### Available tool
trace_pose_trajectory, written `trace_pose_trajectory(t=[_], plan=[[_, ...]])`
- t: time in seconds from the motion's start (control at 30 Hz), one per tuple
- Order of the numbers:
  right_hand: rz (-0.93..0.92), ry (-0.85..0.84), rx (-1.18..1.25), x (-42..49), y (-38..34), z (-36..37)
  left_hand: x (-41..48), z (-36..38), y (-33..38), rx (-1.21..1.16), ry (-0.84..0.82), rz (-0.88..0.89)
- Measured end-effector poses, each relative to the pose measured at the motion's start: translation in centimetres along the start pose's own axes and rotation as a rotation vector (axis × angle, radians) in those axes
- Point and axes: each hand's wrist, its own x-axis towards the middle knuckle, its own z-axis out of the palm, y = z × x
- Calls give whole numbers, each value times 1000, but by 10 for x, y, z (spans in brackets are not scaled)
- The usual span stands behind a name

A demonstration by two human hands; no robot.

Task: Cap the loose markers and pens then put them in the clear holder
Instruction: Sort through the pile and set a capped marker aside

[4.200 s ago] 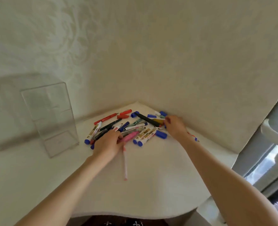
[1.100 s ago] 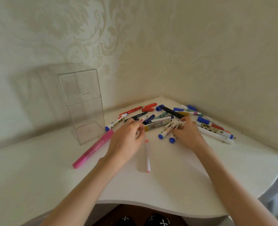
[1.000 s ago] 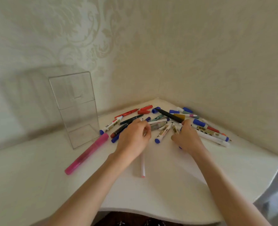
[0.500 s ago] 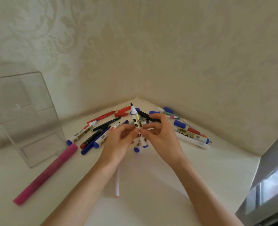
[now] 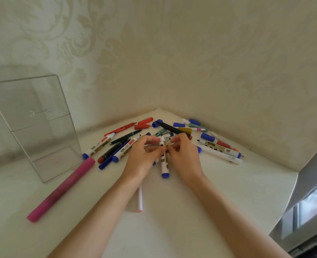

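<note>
Change: half a second ago the white marker stood with its bare tip well above the fingers. It now sits lower, and both hands have closed in over its top end.
Left hand: at frame centre, fingers curled, thumb and fingertips pinching the marker's upper part from the left.
Right hand: just right of centre, fingertips pinching the same upper end from the right.
White marker: held nearly upright between the two hands at frame centre, blue butt end pointing down towards the viewer.
Why held so: probably one hand steadies the barrel while the other seats a cap on the tip. The fingers hide the tip, so I cannot tell whether a cap is there.
Holder: one tall clear box at the left of the frame, standing against the wall with nothing inside it. It is near the pile but well apart from the hands, so nothing has been stored yet.
Pile: pens and markers fanned into the shelf's corner, behind and around the hands, within easy reach of both.
Counts: one holder, two hands and one marker in hand. One thick pink marker lies at lower left, its far end just beside the holder. One thin pen shows beside the left wrist. There seem to be four loose blue caps at the back of the pile. The pile overlaps too much for a firm count, roughly a dozen or more.
Shelf: a pale corner surface that carries everything.
</note>
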Motion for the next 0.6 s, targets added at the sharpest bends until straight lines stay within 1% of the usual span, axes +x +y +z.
trace_pose_trajectory(t=[0.07, 0.13, 0.17, 0.23, 0.3, 0.37, 0.5, 0.53, 0.57, 0.6], plan=[[-13, 138, -109, 6, 2, -12, -2, 1, 1, 160, 75, 43], [-42, 268, -324, 13, 13, -29, -4, 1, 1, 386, 92, 87], [-24, 264, -427, 17, 19, -36, -4, 1, 1, 501, 72, 104], [54, 151, -540, 22, 28, -43, -6, 3, 3, 682, 11, 137], [88, 76, -547, 23, 31, -42, -7, 6, 6, 810, -55, 189], [71, 66, -541, 24, 31, -41, -9, 8, 7, 893, -126, 228], [53, 54, -579, 24, 32, -47, -13, 8, 5, 927, -189, 271], [39, 77, -549, 24, 32, -48, -13, 7, 6, 943, -183, 295], [18, 117, -467, 24, 31, -50, -12, 6, 6, 935, -163, 315], [3, 156, -326, 24, 29, -51, -12, 3, 6, 870, -127, 315]])
